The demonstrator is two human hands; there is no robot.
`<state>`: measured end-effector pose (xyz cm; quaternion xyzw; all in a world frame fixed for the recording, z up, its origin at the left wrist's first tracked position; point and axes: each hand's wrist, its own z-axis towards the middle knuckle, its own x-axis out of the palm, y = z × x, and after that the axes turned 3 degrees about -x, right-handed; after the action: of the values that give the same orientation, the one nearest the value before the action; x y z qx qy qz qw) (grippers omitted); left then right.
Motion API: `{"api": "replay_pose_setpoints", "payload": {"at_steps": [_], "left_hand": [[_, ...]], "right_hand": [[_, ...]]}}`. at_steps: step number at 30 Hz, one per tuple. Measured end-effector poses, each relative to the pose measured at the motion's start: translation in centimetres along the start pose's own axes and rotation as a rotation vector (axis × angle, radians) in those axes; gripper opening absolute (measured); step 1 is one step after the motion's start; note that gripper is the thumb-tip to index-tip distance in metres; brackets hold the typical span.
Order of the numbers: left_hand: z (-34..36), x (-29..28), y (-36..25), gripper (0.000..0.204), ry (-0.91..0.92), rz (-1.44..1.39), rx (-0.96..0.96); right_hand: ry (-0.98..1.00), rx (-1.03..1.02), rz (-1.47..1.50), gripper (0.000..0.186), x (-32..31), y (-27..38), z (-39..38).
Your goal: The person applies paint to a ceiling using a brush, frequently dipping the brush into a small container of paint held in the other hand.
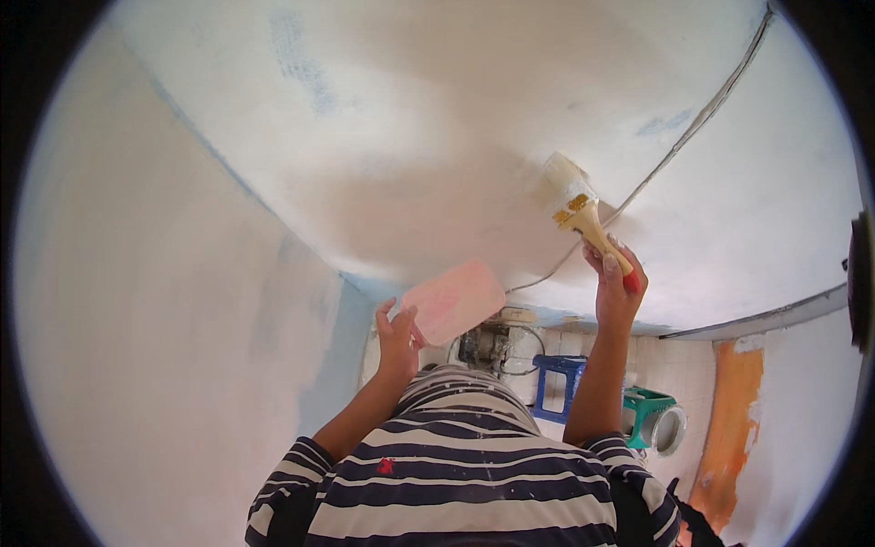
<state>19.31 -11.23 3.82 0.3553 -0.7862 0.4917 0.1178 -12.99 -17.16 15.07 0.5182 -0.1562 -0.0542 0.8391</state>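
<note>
In my right hand [620,278] is a wide paintbrush [571,196], gripped by its pale wooden handle with a red end. Its bristles, coated in whitish paint, lie against or very close to the wall [410,137] in front of me. My left hand [397,337] holds a shallow pinkish plastic container [453,301] by its near left edge, fingers closed on the rim. Pink smears mark the container's inside. Whitish paint covers most of the wall, with light blue patches showing through.
A dark cable [729,82] runs down the wall right of the brush. Below stand a blue stool [554,378], a green stool [643,401] and a whitish bucket [670,430]. An orange strip [727,428] shows at lower right. Another wall [164,301] meets this one at left.
</note>
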Motion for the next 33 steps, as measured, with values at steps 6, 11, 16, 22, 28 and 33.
{"api": "replay_pose_setpoints", "payload": {"at_steps": [6,11,16,22,28,33], "left_hand": [[2.3,0.1,-0.6,0.061,0.121,0.067,-0.121],[2.9,-0.1,-1.3,0.062,0.17,0.13,-0.137],[4.6,-0.3,-2.4,0.062,0.132,0.136,-0.116],[4.7,-0.6,-3.3,0.064,0.168,0.155,-0.113],[6.0,-2.6,-4.3,0.065,0.208,0.231,-0.098],[5.6,-0.9,-4.9,0.07,0.181,0.275,0.015]], "right_hand": [[-0.086,-0.039,0.052,0.039,2.0,-0.2,-1.5],[-0.125,0.059,0.139,0.041,1.8,-1.3,-3.1],[-0.194,0.081,0.136,0.04,1.6,-2.7,-4.2],[-0.292,0.04,0.195,0.041,1.6,-3.6,-4.4],[-0.144,-0.052,0.28,0.041,4.1,-2.1,-2.7],[-0.11,-0.052,0.236,0.037,4.0,-2.6,-3.1]]}}
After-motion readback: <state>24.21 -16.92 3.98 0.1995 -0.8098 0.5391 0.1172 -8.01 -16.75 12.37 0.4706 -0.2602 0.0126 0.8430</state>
